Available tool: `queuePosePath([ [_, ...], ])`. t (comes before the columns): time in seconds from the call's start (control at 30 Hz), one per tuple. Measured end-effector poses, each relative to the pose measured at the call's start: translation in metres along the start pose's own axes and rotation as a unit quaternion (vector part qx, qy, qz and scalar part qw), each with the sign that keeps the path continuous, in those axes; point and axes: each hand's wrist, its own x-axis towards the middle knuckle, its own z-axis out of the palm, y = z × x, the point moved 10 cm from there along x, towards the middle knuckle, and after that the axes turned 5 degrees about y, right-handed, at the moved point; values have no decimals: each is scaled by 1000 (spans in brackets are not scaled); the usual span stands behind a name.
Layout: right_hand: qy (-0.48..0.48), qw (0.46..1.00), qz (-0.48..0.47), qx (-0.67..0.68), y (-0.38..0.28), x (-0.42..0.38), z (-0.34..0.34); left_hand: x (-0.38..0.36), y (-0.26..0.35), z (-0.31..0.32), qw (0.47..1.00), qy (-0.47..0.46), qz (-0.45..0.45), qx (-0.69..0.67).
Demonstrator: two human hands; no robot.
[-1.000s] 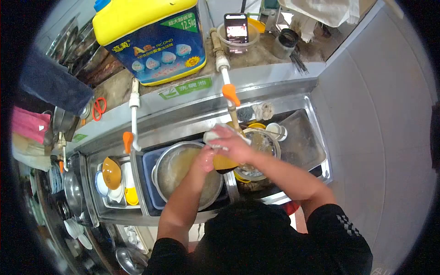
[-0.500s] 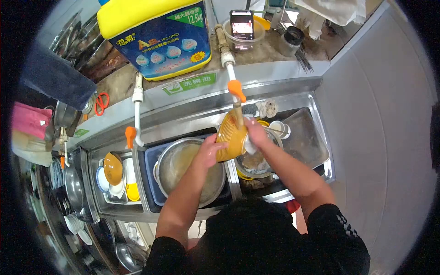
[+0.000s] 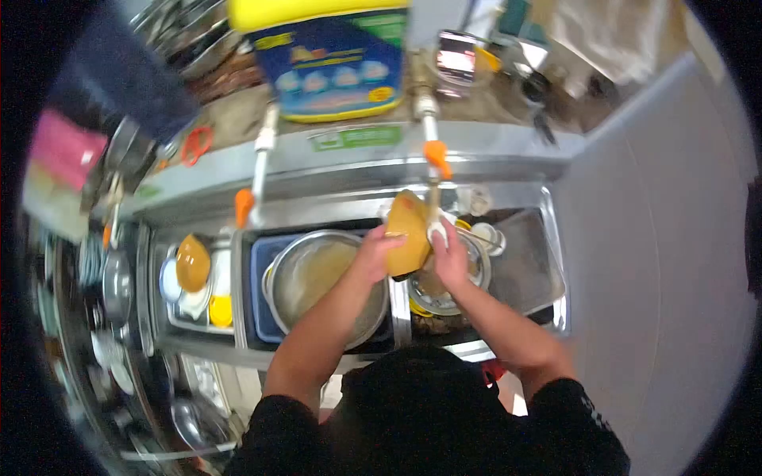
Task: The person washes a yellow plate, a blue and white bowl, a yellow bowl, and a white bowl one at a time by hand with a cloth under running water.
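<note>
A yellow-brown bowl (image 3: 407, 238) is tilted on its side beneath the tap with the orange handle (image 3: 436, 157), above the divider between two sinks. My left hand (image 3: 373, 258) grips the bowl by its left side. Close against the bowl's right side, my right hand (image 3: 451, 258) is closed on a small white wad (image 3: 436, 232) that looks like a cloth. Motion blur hides its exact kind. Under my left forearm sits a large metal pot (image 3: 317, 278) of cloudy water. Below my right hand is a metal strainer or basin (image 3: 444, 297), partly covered.
In the left sink, a second yellow-brown bowl (image 3: 193, 266) lies with white dishes and a yellow cup (image 3: 221, 311). A grey tray (image 3: 520, 262) leans in the right sink. On the ledge stand a large detergent jug (image 3: 325, 67), a phone (image 3: 456, 55) and red scissors (image 3: 197, 145).
The bowl has turned in my hands, from its ribbed outside to a smoother face. My right hand and the white wad have moved down along its side. The whole view has shifted.
</note>
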Motion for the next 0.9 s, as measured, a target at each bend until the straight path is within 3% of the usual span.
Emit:
queuePosePath([
  [0.07,-71,995,-64,-35,-28,-27,5,-2,4,-13,999,-22,3,-23],
  [0.13,-130,984,-113,-37,1,-45,22,-12,15,-39,996,70,47,30],
  [0.2,-175,980,-43,-90,10,-55,28,-37,36,-62,985,56,91,132],
  [0.27,-118,992,43,-16,83,-41,29,-76,74,-71,970,80,113,201],
  [0.3,-128,991,39,-14,85,-40,30,-105,100,-78,908,118,105,388],
  [0.33,-105,990,90,22,94,-40,26,-131,119,-92,811,148,87,560],
  [0.4,-79,985,139,57,113,-43,16,-169,142,-146,724,213,176,632],
  [0.5,-96,992,77,-21,118,-54,14,-235,204,-186,581,283,119,754],
  [0.57,-61,981,177,42,116,-69,5,-263,233,-246,475,340,87,807],
  [0.6,-61,981,172,66,111,-71,3,-275,252,-277,432,390,81,809],
  [0.63,-56,981,174,64,115,-71,1,-289,269,-294,418,418,83,802],
  [0.7,-22,970,244,10,147,-75,-9,-301,286,-391,397,474,44,785],
  [0.73,-11,973,216,75,172,-74,-9,-309,301,-389,394,497,56,771],
  [0.83,2,964,256,65,158,-85,-10,-313,313,-427,368,512,17,776],
  [0.9,10,963,266,46,150,-86,-12,-312,310,-446,380,517,-5,767],
])
